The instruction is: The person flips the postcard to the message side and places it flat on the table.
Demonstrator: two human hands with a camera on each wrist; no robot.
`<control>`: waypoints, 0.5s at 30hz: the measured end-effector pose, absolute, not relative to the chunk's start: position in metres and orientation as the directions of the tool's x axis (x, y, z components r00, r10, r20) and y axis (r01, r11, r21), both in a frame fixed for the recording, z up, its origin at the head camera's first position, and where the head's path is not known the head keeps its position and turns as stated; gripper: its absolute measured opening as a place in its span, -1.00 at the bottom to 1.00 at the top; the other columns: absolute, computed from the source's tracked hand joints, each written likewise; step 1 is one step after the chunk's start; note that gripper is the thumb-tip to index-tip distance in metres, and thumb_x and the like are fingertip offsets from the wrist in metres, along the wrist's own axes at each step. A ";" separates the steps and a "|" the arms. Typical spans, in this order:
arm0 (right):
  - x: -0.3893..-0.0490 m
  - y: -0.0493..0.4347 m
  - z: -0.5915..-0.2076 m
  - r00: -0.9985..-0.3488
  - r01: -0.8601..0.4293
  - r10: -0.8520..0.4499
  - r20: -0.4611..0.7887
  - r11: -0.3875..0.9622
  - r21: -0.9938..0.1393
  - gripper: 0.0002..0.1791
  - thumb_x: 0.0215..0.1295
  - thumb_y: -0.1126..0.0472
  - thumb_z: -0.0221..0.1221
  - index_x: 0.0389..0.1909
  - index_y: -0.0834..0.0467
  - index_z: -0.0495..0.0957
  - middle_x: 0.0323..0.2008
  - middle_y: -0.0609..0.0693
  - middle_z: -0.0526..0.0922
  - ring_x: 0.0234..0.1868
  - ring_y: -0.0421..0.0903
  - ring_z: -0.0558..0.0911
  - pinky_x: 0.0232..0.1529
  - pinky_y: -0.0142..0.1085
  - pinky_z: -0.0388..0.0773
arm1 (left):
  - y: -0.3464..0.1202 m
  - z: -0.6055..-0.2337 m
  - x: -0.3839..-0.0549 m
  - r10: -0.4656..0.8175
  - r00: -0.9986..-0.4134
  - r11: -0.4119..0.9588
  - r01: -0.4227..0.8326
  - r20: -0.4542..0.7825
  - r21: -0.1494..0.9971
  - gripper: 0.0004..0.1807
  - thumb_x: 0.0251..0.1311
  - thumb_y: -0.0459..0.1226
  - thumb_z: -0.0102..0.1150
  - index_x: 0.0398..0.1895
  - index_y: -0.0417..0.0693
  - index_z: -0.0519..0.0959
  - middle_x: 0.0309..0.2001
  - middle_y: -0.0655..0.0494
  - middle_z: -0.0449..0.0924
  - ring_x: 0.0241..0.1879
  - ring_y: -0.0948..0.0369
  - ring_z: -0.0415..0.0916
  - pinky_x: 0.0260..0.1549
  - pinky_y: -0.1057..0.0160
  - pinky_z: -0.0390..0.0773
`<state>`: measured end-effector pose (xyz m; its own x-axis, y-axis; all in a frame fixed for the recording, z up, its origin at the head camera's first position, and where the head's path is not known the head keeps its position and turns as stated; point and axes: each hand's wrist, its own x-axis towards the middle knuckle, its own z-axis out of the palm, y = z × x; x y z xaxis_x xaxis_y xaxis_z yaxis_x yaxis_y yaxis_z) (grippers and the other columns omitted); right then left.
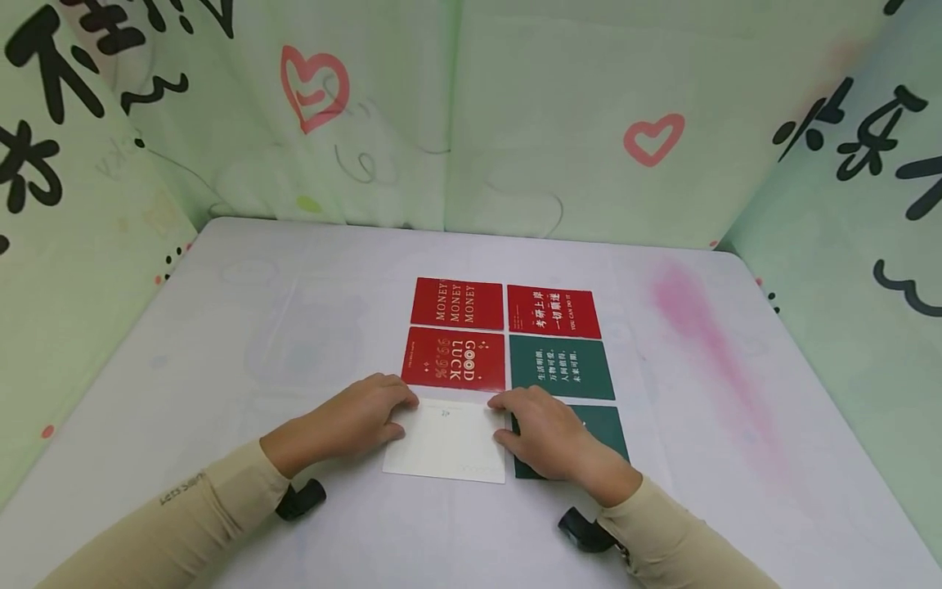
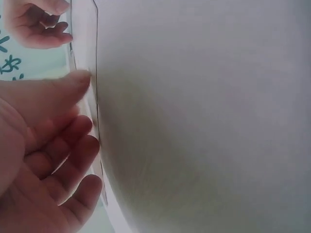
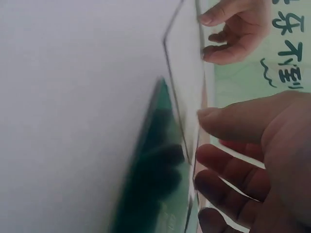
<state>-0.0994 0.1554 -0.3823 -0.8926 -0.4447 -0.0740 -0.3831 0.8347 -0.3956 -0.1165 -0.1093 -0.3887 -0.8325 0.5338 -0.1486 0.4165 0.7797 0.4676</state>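
A white card (image 1: 450,446) lies flat on the table below the red "GOOD LUCK" card (image 1: 430,360). My left hand (image 1: 356,419) touches its left side, index finger by the upper corner and thumb lower down. On the opposite side my right hand (image 1: 552,433) touches the card's right edge, with thumb and index finger spread apart. The right hand also covers part of a dark green card (image 1: 609,429). Both wrist views show loosely bent fingers, with the left thumb (image 2: 77,82) and right thumb (image 3: 211,119) at the card's edges.
Above and to the right lie a red "MONEY" card (image 1: 456,304), another red card (image 1: 553,312) and a green card (image 1: 562,368) with white characters. A white cloth covers the table (image 1: 294,327), which bears a pink stain. Printed green curtains (image 1: 515,106) stand around it.
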 end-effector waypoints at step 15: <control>-0.157 0.162 -0.370 -0.902 -0.400 -0.428 -0.055 0.877 -0.268 -0.15 0.01 -0.03 0.52 0.33 0.17 0.48 0.12 0.14 0.60 0.15 0.14 0.52 0.05 0.04 0.56 | -0.108 -0.379 -0.180 0.493 -0.860 0.830 0.420 -0.133 0.368 -0.18 0.01 -0.09 0.55 0.36 -0.10 0.46 0.26 -0.03 0.50 0.29 -0.04 0.33 0.18 -0.11 0.39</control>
<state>-0.1574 0.1620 -0.3700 -0.9021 -0.4280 -0.0555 -0.3996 0.8767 -0.2677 -0.1801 -0.1081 -0.3790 -0.8596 0.4934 -0.1327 0.4195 0.8299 0.3679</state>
